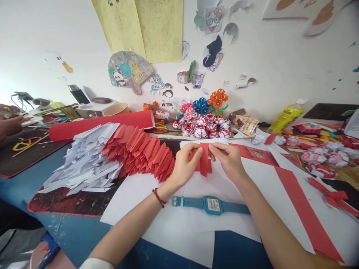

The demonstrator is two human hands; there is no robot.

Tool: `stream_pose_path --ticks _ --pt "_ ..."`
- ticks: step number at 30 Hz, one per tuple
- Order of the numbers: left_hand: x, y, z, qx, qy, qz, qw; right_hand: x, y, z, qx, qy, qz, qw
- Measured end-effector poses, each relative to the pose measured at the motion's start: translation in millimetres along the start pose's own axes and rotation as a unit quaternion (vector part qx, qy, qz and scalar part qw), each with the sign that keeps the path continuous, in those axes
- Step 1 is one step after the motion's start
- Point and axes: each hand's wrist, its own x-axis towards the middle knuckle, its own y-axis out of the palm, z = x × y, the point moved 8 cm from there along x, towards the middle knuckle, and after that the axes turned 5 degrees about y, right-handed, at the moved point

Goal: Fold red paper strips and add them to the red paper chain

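Observation:
A strip of red paper (204,164) is pinched between both hands above the white sheets. My left hand (186,161), with a dark red cord bracelet (159,198) at the wrist, grips its upper left edge between thumb and fingers. Opposite it, my right hand (227,158) pinches the strip near its top right edge. More red paper shows behind the strip, partly hidden by the fingers. To the left lies a long stack of folded red paper pieces (143,151), beside a heap of folded white ones (86,160). A blue watch (212,205) lies below my hands.
White sheets (179,231) cover part of the blue table (70,228). Behind stand a red paper roll (103,125), red-and-white paper flowers (202,129) and a yellow bottle (287,116). A long red strip (305,209) lies right. Another person's hand (11,125) is at far left.

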Motion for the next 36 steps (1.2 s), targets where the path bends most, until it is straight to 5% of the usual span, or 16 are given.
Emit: stream_pose_path --ticks 5,11,36 --pt "0.9 -1.5 -0.7 -0.007 0.007 -0.005 1.0 0.2 1.0 -1.2 0.011 -0.005 0.01 1.0" --pt "1.6 -2.7 -0.6 -0.005 0.006 -0.007 1.0 0.0 -8.4 -12.7 -0.023 0.014 -0.05 0.998" --pt "1.4 -6.1 -2.0 0.041 0.018 -0.024 0.999 -4.4 -4.9 2.1 -0.025 -0.015 -0.058 0.998"
